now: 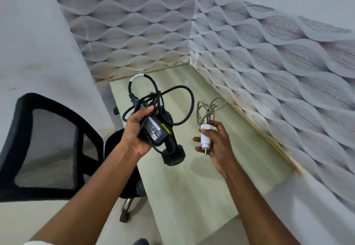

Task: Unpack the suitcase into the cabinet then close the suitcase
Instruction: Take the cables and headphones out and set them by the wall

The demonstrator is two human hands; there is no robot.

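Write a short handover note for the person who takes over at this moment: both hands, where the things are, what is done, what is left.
Left hand grips the black laptop adapter with its tangled black cable.
Right hand holds the white charger and its bundled grey cord.
Both are held above the pale green desk, beside the black mesh chair.
Suitcase and cabinet are out of view.
Done: two chargers taken up. Left: stow them, finish unpacking, close the suitcase.

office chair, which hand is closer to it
Left. The left hand, gripping the black power adapter, is beside the office chair; the right hand is farther off, toward the wall.
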